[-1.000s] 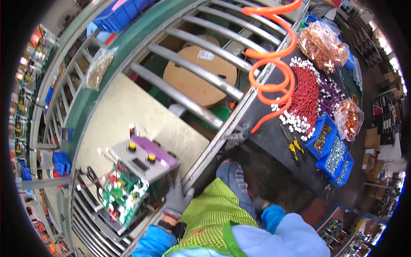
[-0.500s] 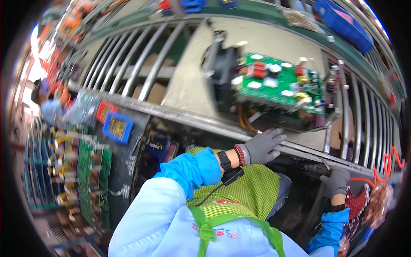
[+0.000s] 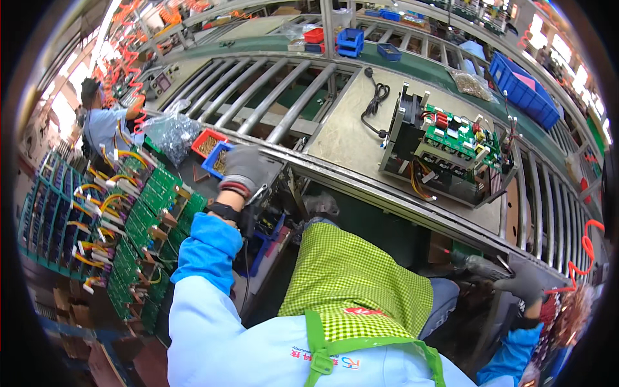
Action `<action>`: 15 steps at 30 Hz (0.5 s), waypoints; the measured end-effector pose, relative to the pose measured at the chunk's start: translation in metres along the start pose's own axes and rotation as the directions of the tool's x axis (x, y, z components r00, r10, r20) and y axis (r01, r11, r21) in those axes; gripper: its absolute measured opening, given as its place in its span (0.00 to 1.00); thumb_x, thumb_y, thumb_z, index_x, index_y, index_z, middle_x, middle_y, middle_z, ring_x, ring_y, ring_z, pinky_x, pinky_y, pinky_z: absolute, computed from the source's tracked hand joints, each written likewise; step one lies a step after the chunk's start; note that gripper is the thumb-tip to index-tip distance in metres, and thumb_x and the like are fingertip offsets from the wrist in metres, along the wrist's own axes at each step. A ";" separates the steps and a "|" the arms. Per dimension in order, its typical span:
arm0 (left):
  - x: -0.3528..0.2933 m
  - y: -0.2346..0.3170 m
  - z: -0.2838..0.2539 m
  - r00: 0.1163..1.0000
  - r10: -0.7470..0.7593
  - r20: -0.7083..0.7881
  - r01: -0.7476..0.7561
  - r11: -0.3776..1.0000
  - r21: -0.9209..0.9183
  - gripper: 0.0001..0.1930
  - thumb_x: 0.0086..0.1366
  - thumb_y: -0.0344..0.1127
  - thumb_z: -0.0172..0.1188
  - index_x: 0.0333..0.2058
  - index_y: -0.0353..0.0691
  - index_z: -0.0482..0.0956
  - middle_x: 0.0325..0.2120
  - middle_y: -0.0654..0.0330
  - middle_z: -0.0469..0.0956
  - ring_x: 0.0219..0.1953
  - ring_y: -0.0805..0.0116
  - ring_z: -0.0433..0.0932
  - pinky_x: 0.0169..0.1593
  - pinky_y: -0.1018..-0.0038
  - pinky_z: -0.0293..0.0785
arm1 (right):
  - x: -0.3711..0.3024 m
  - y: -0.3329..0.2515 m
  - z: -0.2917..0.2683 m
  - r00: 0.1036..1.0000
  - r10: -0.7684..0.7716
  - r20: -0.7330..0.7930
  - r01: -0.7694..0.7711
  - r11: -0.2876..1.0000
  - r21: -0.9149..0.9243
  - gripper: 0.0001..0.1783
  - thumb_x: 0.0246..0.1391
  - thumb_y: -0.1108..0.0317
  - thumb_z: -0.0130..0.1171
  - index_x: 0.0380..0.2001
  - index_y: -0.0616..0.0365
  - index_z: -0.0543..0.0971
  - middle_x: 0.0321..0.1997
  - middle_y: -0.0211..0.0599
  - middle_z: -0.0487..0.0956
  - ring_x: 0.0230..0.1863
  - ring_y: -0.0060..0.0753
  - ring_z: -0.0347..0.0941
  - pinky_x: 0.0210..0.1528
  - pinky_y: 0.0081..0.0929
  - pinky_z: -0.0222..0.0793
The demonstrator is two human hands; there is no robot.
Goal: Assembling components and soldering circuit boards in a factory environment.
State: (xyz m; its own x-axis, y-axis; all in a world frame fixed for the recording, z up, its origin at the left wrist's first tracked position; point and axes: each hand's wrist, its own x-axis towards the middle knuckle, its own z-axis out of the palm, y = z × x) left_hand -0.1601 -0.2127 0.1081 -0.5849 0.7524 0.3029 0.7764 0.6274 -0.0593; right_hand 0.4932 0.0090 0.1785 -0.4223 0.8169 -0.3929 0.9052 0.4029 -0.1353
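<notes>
My left hand (image 3: 242, 169), in a grey glove, is at the right edge of a small blue bin (image 3: 218, 161) of brass-coloured screws; its fingers are smeared and partly hidden. Low at the right, my gloved right hand (image 3: 522, 284) is closed round the back end of a power screwdriver (image 3: 478, 265), which points left below the bench edge. A red coiled hose (image 3: 585, 248) runs up to that hand. On the bench plate stands an open metal-framed unit with a green circuit board (image 3: 459, 138), black side parts and loose wires in front.
A red bin (image 3: 207, 143) of small parts adjoins the blue one. Circuit boards (image 3: 143, 213) with wires stand in racks at the left. Metal rollers (image 3: 277, 97) flank the plate, where a black power cord (image 3: 375, 106) lies. A co-worker (image 3: 106, 122) is at the far left.
My left hand has moved left from the bench edge below the unit to the blue bin. The view has swung left, and my right hand keeps the screwdriver.
</notes>
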 end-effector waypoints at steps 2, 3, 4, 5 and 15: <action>0.016 -0.045 0.008 0.920 -0.270 0.285 0.184 0.938 0.294 0.16 0.56 0.50 0.59 0.36 0.47 0.84 0.38 0.52 0.83 0.44 0.52 0.81 0.45 0.54 0.72 | -0.040 -0.019 0.002 0.997 0.069 -0.019 -0.050 0.861 0.506 0.29 0.29 0.48 0.73 0.33 0.59 0.81 0.24 0.29 0.77 0.24 0.20 0.71 0.24 0.21 0.65; 0.013 -0.058 0.018 0.928 -0.264 0.262 0.193 0.944 0.266 0.17 0.58 0.51 0.56 0.37 0.48 0.86 0.40 0.54 0.83 0.45 0.53 0.81 0.49 0.52 0.70 | -0.051 -0.031 0.012 0.998 0.050 -0.033 -0.024 0.839 0.543 0.29 0.29 0.48 0.73 0.33 0.59 0.81 0.24 0.29 0.77 0.24 0.20 0.71 0.24 0.21 0.65; 0.019 -0.065 0.030 0.903 -0.310 0.296 0.222 0.930 0.294 0.19 0.59 0.49 0.56 0.44 0.48 0.83 0.46 0.54 0.80 0.51 0.51 0.78 0.54 0.51 0.68 | -0.061 -0.044 0.026 0.979 0.009 -0.202 0.157 0.597 0.787 0.32 0.32 0.54 0.71 0.42 0.61 0.77 0.27 0.30 0.77 0.22 0.21 0.71 0.22 0.20 0.65; 0.026 -0.070 0.040 0.820 -0.334 0.464 0.236 0.937 0.257 0.19 0.59 0.47 0.57 0.47 0.48 0.82 0.50 0.53 0.78 0.54 0.51 0.76 0.59 0.49 0.62 | -0.069 -0.059 0.042 0.915 0.029 -0.402 0.380 0.269 0.885 0.36 0.34 0.60 0.68 0.51 0.62 0.74 0.30 0.30 0.77 0.20 0.21 0.71 0.19 0.20 0.65; 0.048 -0.113 0.090 0.886 -0.258 0.385 0.128 0.935 0.331 0.14 0.60 0.42 0.58 0.42 0.48 0.84 0.47 0.56 0.80 0.51 0.56 0.79 0.48 0.56 0.73 | -0.056 -0.182 0.140 0.990 -0.139 0.012 -0.025 -0.095 0.995 0.22 0.47 0.65 0.60 0.46 0.60 0.71 0.25 0.27 0.70 0.17 0.18 0.64 0.20 0.18 0.60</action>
State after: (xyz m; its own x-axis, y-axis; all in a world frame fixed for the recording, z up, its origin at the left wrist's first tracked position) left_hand -0.2972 -0.2298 0.0443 -0.8087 0.5823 -0.0828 0.5734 0.7490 -0.3320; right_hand 0.3588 -0.1676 0.0974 -0.5431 0.7484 -0.3808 -0.0281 -0.4694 -0.8825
